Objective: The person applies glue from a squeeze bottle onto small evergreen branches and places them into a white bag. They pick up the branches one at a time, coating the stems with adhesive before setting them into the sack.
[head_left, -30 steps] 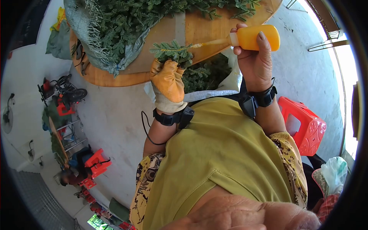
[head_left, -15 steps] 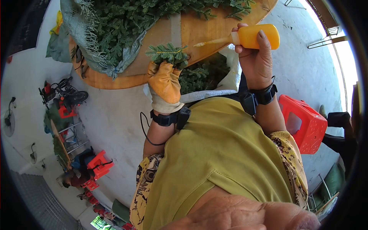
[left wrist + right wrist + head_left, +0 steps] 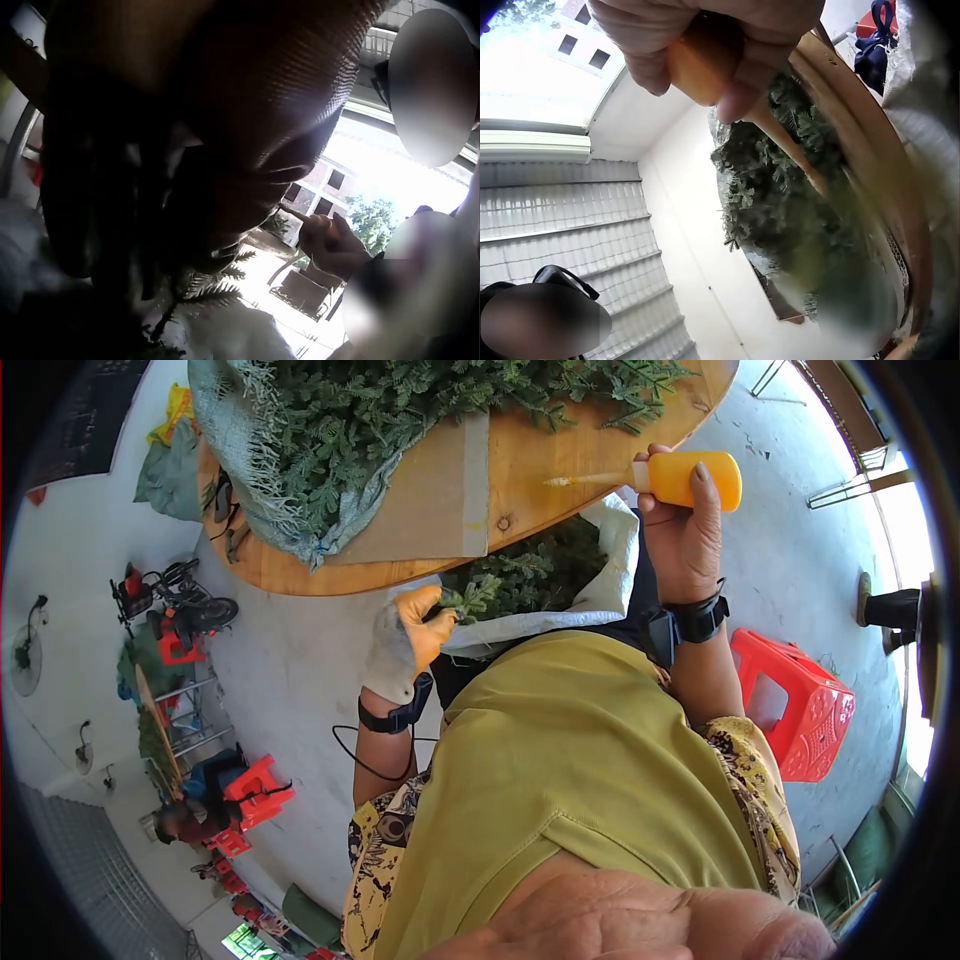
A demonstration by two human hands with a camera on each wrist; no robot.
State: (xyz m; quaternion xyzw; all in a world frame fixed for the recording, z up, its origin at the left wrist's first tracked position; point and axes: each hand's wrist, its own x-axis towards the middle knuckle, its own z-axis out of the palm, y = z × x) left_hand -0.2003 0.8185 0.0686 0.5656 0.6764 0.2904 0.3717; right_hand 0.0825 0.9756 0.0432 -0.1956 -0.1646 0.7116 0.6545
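My left hand (image 3: 408, 638), in an orange-palmed work glove, is at the left side of a white sack (image 3: 612, 585) with green fir sprigs inside. Its thumb and forefinger stand apart, and a small fir sprig (image 3: 474, 598) lies right at their tips. In the left wrist view the glove's fingers (image 3: 71, 232) look straight and dark, with sprig needles (image 3: 214, 292) beneath. My bare right hand (image 3: 685, 550) grips a yellow squeeze bottle (image 3: 690, 480) on its side, thumb along it. The bottle's long nozzle (image 3: 590, 480) points left, above the table edge.
Heaped fir branches (image 3: 400, 430) spill from a woven sack (image 3: 235, 460) onto the wooden table (image 3: 545, 440). A cardboard sheet (image 3: 430, 500) lies there too. A red plastic stool (image 3: 795, 705) stands by my right arm. Other people are in the room.
My left hand has moved down and left from the nozzle tip to the sack, its fingers now spread beside the sprig. The bottle has dropped slightly lower in view, still in my right hand.
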